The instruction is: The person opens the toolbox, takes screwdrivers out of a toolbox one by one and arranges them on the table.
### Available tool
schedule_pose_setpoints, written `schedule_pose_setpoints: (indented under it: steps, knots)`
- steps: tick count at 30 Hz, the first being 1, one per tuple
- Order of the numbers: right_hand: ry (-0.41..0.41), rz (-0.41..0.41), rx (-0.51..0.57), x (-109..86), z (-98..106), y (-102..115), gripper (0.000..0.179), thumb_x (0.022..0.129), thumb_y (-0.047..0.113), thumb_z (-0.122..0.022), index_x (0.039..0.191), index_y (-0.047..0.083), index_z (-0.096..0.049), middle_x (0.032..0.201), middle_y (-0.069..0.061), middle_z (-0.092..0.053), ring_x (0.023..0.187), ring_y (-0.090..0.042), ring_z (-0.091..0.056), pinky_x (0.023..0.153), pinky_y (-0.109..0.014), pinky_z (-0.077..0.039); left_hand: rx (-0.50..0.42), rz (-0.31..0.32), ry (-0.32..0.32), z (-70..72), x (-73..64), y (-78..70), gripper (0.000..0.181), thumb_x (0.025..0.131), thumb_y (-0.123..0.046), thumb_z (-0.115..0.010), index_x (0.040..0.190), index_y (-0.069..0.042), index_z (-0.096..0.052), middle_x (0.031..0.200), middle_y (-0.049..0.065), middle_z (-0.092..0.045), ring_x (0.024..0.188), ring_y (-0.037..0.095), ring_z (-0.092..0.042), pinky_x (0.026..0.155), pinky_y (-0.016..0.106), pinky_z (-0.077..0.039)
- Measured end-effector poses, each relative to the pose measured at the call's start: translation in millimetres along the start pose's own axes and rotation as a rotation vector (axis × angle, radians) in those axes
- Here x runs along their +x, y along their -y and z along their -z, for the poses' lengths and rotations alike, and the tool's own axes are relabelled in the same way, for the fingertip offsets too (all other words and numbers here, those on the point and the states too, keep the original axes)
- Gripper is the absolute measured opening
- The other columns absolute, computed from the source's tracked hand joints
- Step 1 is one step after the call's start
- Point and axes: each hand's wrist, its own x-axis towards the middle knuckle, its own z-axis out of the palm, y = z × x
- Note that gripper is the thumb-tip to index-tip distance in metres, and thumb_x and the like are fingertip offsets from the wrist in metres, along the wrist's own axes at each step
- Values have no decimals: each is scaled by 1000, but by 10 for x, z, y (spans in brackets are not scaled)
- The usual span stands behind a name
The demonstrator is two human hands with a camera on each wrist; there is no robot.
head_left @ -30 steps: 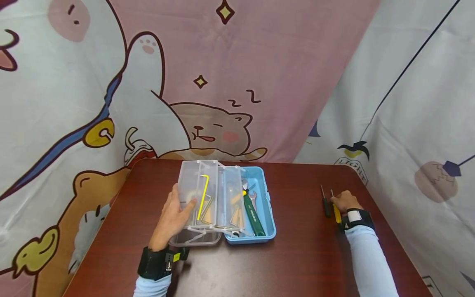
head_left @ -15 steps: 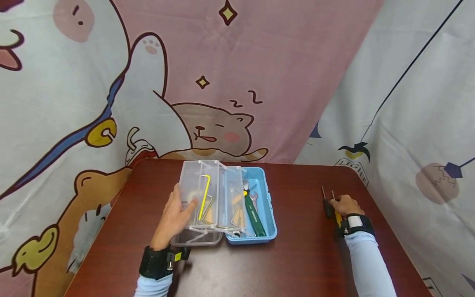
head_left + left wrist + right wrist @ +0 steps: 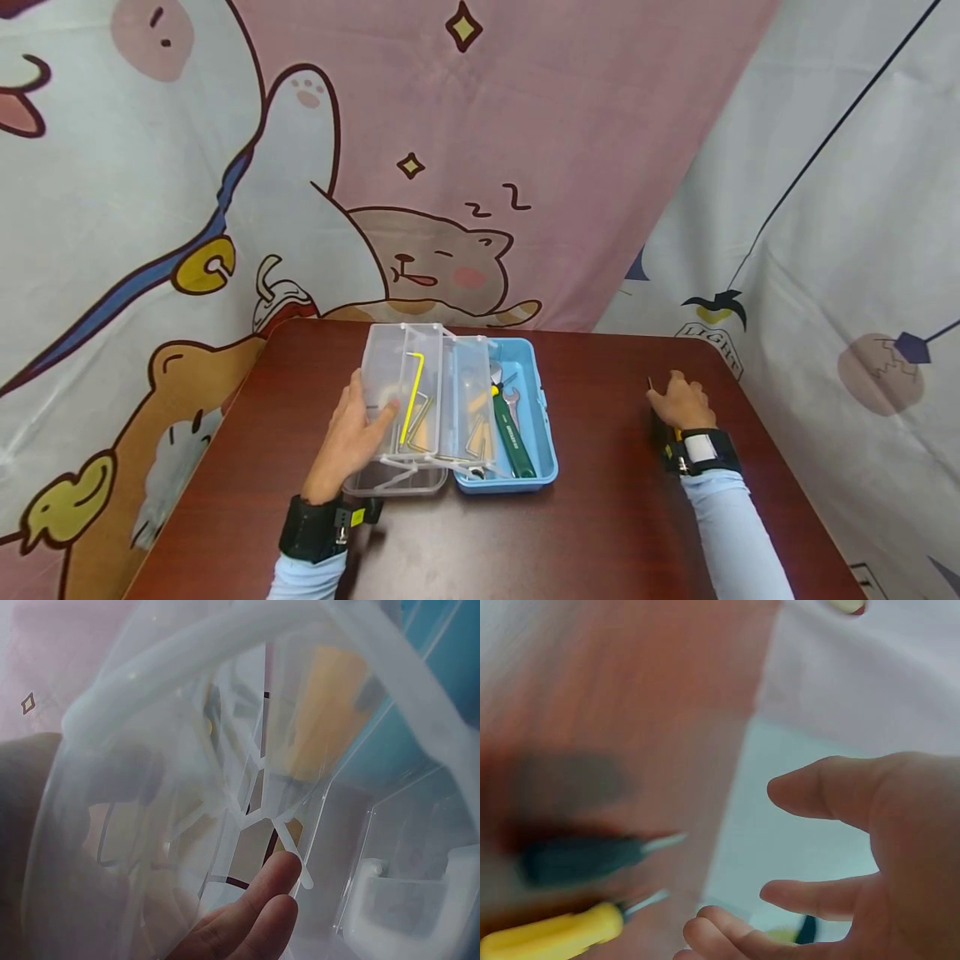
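My left hand (image 3: 348, 437) grips the raised clear plastic tray (image 3: 386, 354) of a toolbox, its thumb over the near side and fingers along the left wall. Through the plastic in the left wrist view, two fingertips (image 3: 274, 892) show. A yellow hex key (image 3: 412, 400) and several metal ones lie in the tray. My right hand (image 3: 684, 406) is over the table's right side, thumb and fingers spread with nothing between them. Close beside it on the table lie a yellow-handled screwdriver (image 3: 555, 935) and a dark-handled screwdriver (image 3: 581, 861), mostly hidden by the hand in the head view.
The light-blue toolbox base (image 3: 547, 446) stands right of the trays, holding a green-handled tool (image 3: 513, 433) and a small wrench (image 3: 512, 400). A clear lid (image 3: 393, 482) lies low at left. The brown table (image 3: 600, 500) meets a cartoon-printed cloth (image 3: 585, 167) behind.
My right hand has let go of the yellow-handled screwdriver, spread its fingers and shifted slightly left and away from me. My left hand and the toolbox stay in place.
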Motion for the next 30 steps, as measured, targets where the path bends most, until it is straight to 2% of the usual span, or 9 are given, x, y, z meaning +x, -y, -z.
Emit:
schedule_pose_setpoints:
  steps: [3,12,22,30]
  knots:
    - [-14,66,9,-69,42,217,80,104,34,-52,160,-13,-19,151,-51,-28,136,-68,-36,108,-81,-35,2,9,2,2,0,3,93,107,-36,-59,168,1,1,165,31,-27,144,49,-42,117,70,-36]
    - [-52,214,57,-267,108,825,75,105,35,-55,163,-1,-26,155,-42,-34,140,-60,-40,104,-80,-39,-4,8,6,6,5,9,92,107,-34,-58,169,-2,2,164,30,-28,142,47,-44,115,69,-38]
    - [-75,322,56,-454,-70,1384,71,105,35,-60,163,4,-34,159,-32,-41,143,-53,-45,106,-76,-44,-17,8,5,9,1,-9,90,107,-34,-59,169,-5,0,161,28,-32,138,45,-46,114,69,-40]
    - [-67,398,60,-520,-253,1796,68,103,36,-65,159,6,-42,154,-28,-50,138,-48,-53,104,-70,-49,-17,13,7,6,0,-5,90,107,-33,-59,169,-4,0,161,28,-32,137,45,-46,114,69,-40]
